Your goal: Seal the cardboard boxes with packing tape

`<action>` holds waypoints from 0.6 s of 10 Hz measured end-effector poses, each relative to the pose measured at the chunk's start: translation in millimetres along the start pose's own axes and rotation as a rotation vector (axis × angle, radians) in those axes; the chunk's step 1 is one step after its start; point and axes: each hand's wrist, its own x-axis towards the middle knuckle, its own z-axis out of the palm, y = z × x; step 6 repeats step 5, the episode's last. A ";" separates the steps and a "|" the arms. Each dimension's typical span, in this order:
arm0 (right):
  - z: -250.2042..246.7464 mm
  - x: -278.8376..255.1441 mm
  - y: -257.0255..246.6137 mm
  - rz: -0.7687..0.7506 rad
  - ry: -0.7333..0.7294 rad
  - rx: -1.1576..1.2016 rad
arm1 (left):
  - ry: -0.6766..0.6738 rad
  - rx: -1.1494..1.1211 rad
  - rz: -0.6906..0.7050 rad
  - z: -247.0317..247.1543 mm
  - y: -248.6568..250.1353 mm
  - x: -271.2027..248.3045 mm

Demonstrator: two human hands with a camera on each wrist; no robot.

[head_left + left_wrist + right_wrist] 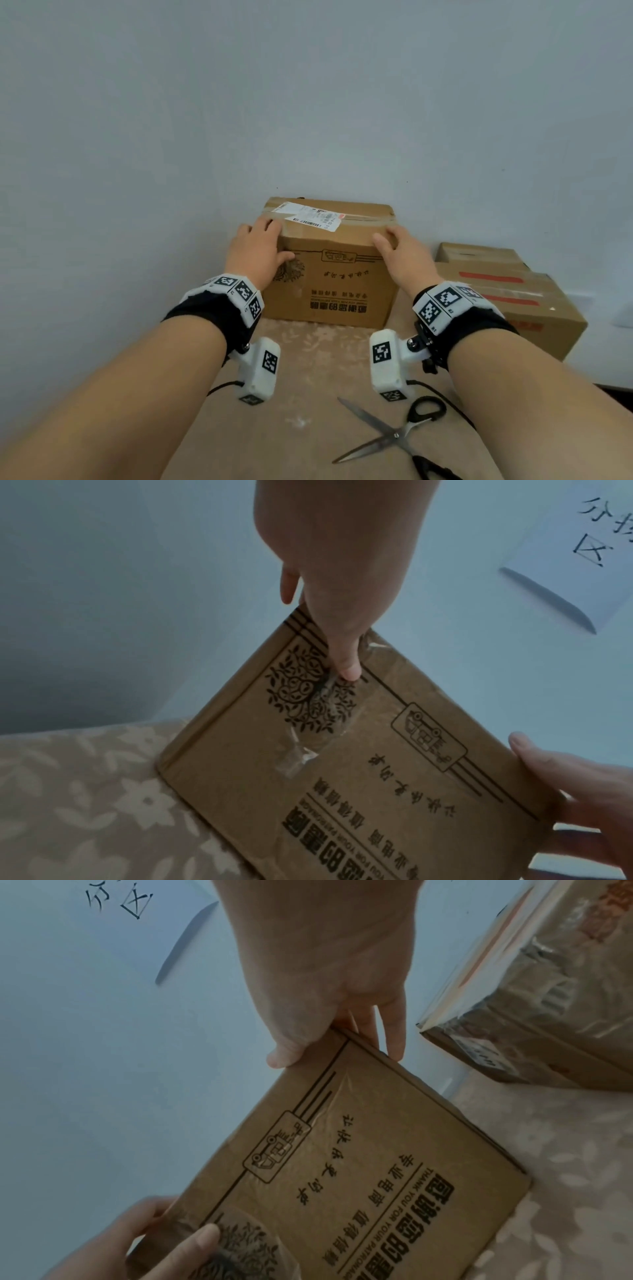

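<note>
A brown cardboard box (329, 281) (359, 764) (359, 1150) with black print stands on the table against the wall. Tape (363, 217) runs along its top seam, partly under a white shipping label (311, 214). My left hand (263, 243) (342, 601) grips the box's upper left corner, its thumb pressed on the front face over the tree print. My right hand (394, 243) (325, 988) grips the upper right corner, thumb at the top front edge and fingers down the right side. No tape roll is in view.
Open scissors (397, 435) with black handles lie near the table's front, right of centre. Two more cardboard boxes (507, 298) (548, 1001) with red stripes and shiny tape sit to the right. A floral beige cloth (308, 377) covers the table. A handwritten paper (582, 547) hangs on the wall.
</note>
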 end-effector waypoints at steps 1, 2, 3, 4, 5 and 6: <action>-0.9 1.0 -2.1 0.013 -0.014 -0.027 | -0.015 0.088 -0.007 0.8 5.4 6.6; -2.6 4.5 -3.3 0.006 -0.023 -0.053 | -0.009 0.176 -0.032 -1.3 7.4 7.8; -1.0 4.8 -1.8 0.012 -0.034 -0.032 | -0.015 0.191 -0.020 -3.0 9.3 7.5; -2.9 8.3 0.4 0.011 -0.065 -0.056 | -0.018 0.217 -0.013 -8.6 9.3 9.6; -15.4 7.0 -3.6 0.016 -0.087 -0.121 | -0.038 0.215 -0.039 -22.2 9.1 11.3; -15.4 7.0 -3.6 0.016 -0.087 -0.121 | -0.038 0.215 -0.039 -22.2 9.1 11.3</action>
